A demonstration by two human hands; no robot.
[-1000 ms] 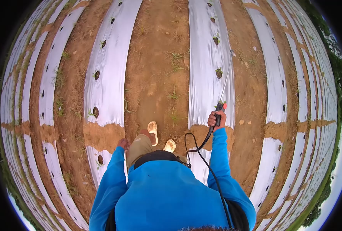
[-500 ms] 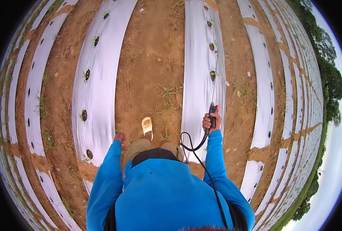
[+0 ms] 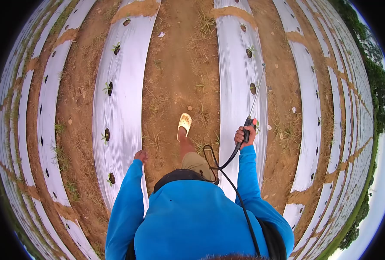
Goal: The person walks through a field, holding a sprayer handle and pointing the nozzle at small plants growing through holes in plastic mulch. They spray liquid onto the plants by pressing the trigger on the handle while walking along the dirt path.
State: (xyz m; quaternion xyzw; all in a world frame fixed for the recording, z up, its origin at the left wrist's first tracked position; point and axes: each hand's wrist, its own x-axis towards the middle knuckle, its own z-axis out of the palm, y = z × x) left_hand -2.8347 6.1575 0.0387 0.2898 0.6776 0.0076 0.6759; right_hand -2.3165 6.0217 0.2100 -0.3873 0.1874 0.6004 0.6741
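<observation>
My right hand (image 3: 245,138) is wrapped round the black handle of a sprayer wand (image 3: 256,96), which has a red part near its top. The thin metal lance points forward and slightly right over the plastic-covered bed (image 3: 235,82); its tip is beside the bed's planting holes. A black hose (image 3: 235,189) loops from the handle back past my body. Empty and loosely curled, my left hand (image 3: 141,156) hangs by the edge of the left plastic-covered bed (image 3: 119,91). Whether spray leaves the tip cannot be seen.
Small seedlings (image 3: 110,89) grow from dark holes in the plastic. Between the beds runs a brown dirt path (image 3: 175,82) with dry grass, where my pale clog (image 3: 184,121) shows. More covered rows stretch out both sides, with trees (image 3: 374,86) at the far right.
I have moved forward along the path, and the holes and seedlings have shifted down the view. The wand's tip has swung to the right, away from the hole it was over.
</observation>
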